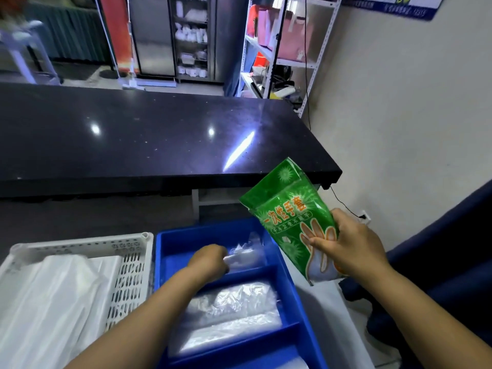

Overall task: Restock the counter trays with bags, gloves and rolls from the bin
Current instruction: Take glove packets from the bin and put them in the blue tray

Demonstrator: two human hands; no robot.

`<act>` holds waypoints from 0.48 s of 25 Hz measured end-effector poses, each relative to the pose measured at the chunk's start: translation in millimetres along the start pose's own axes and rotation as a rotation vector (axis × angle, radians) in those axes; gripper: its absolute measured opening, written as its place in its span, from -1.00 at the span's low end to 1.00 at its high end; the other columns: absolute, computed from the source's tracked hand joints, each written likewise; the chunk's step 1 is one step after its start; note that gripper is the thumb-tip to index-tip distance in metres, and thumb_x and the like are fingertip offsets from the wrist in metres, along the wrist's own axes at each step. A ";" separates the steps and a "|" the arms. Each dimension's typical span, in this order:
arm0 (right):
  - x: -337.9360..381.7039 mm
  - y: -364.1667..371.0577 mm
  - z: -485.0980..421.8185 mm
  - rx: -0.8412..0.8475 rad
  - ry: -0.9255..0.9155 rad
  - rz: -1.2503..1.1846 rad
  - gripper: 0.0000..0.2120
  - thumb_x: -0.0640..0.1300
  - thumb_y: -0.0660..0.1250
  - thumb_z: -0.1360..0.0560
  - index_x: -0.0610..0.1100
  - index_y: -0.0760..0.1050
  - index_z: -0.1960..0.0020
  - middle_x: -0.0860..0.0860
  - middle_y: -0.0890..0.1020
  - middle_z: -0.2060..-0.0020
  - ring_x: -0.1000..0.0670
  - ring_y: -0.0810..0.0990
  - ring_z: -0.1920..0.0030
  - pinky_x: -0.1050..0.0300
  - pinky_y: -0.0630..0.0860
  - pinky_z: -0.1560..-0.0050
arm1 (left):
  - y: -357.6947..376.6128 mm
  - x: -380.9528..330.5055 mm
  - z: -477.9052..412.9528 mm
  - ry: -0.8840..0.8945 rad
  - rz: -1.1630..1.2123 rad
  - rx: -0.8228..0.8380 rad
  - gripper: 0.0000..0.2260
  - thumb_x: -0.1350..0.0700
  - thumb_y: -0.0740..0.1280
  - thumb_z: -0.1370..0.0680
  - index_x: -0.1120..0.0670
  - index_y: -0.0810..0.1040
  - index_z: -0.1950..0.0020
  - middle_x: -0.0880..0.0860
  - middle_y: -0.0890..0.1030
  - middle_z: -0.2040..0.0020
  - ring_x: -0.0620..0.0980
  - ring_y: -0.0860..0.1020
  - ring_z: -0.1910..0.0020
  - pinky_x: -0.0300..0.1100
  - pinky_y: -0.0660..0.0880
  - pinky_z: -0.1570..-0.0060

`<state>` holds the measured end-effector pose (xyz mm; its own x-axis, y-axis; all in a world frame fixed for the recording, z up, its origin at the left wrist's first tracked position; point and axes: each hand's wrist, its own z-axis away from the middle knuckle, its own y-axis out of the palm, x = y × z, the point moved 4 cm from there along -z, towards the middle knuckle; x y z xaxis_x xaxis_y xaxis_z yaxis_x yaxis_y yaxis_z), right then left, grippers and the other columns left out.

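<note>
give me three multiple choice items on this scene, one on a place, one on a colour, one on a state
1. Where is the left hand?
A. in the far compartment of the blue tray
B. on the black counter
C. in the white basket

2. What colour is the glove pack?
A. red
B. green
C. blue

3. What is the state of the right hand?
A. flat on the counter
B. open and empty
C. closed on the glove pack, held in the air

Key: 1 A, the hand lies on clear plastic between the tray's walls; 2 B, its wrapper is green; 3 C, the fingers wrap the pack's lower part above the tray.
</note>
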<state>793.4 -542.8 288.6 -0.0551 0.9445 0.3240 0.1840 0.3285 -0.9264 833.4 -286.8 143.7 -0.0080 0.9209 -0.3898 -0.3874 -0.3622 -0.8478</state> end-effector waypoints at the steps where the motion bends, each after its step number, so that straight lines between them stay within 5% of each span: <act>1: 4.6 -1.3 -4.6 -0.002 -0.031 0.014 -0.60 0.18 0.46 -0.27 -0.03 0.37 0.13 0.01 0.63 0.32 -0.14 0.59 0.27 0.06 0.40 0.38 | -4.2 -2.7 5.7 0.029 -0.012 -0.054 -0.88 0.16 0.27 -0.46 0.13 0.52 0.04 0.13 0.55 0.01 0.16 0.53 0.01 -0.12 0.35 0.22; 7: 63.9 -3.2 -42.5 -0.095 -0.362 -0.006 -0.56 0.23 0.47 -0.24 -0.01 0.36 0.14 -0.01 0.63 0.39 -0.19 0.59 0.34 0.10 0.36 0.43 | -26.5 -22.2 77.1 0.158 -0.326 -0.368 -0.89 0.15 0.30 -0.43 0.08 0.46 0.06 0.11 0.49 0.05 0.20 0.56 0.18 -0.04 0.27 0.39; 9: 89.1 9.2 -52.0 -0.059 -0.481 -0.064 -0.57 0.21 0.48 -0.25 -0.01 0.36 0.13 -0.01 0.63 0.39 -0.19 0.59 0.35 0.09 0.36 0.44 | -22.9 -27.2 104.0 0.182 -0.436 -0.352 -0.75 0.06 0.52 -0.17 0.03 0.51 0.28 0.01 0.54 0.28 0.05 0.55 0.44 -0.14 0.28 0.57; 12: 114.3 48.3 -61.5 0.111 -0.613 0.003 -0.59 0.20 0.42 -0.31 -0.03 0.33 0.11 -0.03 0.65 0.27 -0.21 0.59 0.23 0.06 0.37 0.39 | -13.5 -29.7 130.2 0.163 -0.479 -0.324 -0.66 0.05 0.55 0.06 0.00 0.46 0.43 -0.06 0.48 0.43 -0.05 0.45 0.60 -0.14 0.18 0.65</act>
<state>856.2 -419.5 292.8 -0.6141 0.7678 0.1828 0.0840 0.2939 -0.9521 718.9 -290.5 213.5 0.2495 0.9678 0.0344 -0.0119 0.0386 -0.9992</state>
